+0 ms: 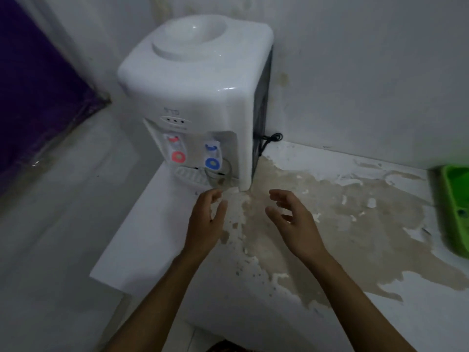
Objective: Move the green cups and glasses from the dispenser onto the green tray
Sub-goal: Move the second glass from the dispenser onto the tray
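Empty hands (250,219) before white dispenser (200,97)

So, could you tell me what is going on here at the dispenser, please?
A person reaches both bare hands toward the white water dispenser. The left hand and right hand are open and empty. A clear glass sits under the blue tap. The green tray waits at the far right of the counter.

dispenser (203,97) on counter (330,250), tray (454,212) far right
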